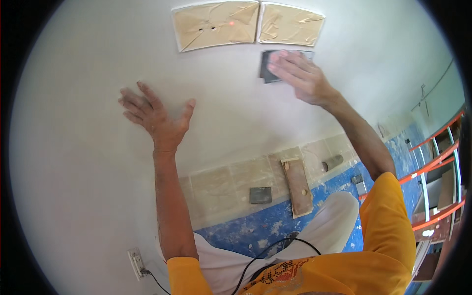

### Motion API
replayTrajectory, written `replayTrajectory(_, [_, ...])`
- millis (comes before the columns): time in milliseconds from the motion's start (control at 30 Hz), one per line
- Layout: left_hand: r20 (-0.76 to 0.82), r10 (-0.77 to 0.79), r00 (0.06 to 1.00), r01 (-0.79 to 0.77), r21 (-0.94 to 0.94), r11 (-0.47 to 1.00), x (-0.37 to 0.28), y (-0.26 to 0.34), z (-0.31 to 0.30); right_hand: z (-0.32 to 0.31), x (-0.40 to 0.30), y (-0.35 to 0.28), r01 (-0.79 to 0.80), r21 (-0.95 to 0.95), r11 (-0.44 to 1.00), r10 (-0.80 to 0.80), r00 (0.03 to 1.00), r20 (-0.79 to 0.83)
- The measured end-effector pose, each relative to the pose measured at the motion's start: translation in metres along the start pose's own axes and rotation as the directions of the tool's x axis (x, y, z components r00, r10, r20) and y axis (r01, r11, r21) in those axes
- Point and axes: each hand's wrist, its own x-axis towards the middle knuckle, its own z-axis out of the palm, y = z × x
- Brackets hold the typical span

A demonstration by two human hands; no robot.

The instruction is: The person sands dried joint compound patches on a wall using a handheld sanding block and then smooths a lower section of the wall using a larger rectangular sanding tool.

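My right hand (308, 81) presses a dark sheet of sandpaper (264, 68) flat against the white wall (225, 107); the hand is slightly blurred and covers much of the sheet. Just above it are two rectangular fixtures covered in tan masking paper, a left one (221, 35) with two small holes and a right one (291, 24). To the left, my left hand (160, 120) is at the wall with its fingers spread and holds nothing. Whitish dust marks its fingertips.
Below the wall run beige floor tiles (228, 184) and a paint-spotted blue floor sheet (239, 236). On them lie a dark square pad (260, 195), a wooden board (297, 186) and a tube (333, 162). An orange ladder (431, 167) is at right; a plugged-in wall outlet (135, 262) is lower left.
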Motion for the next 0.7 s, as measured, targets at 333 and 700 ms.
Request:
replayTrajectory(333, [-0.002,0.015,1.0,-0.015,0.006,1.0,-0.002,-0.006,-0.003,0.013,0.029,-0.016,-0.001,0.069,0.998,0.012,0.989,-0.148])
replayTrajectory(700, [0.071,0.004,0.997,-0.005,0.011,1.0,-0.003,-0.014,-0.016,0.021,0.081,-0.046,0.017,0.054,0.998,-0.02,0.998,0.052])
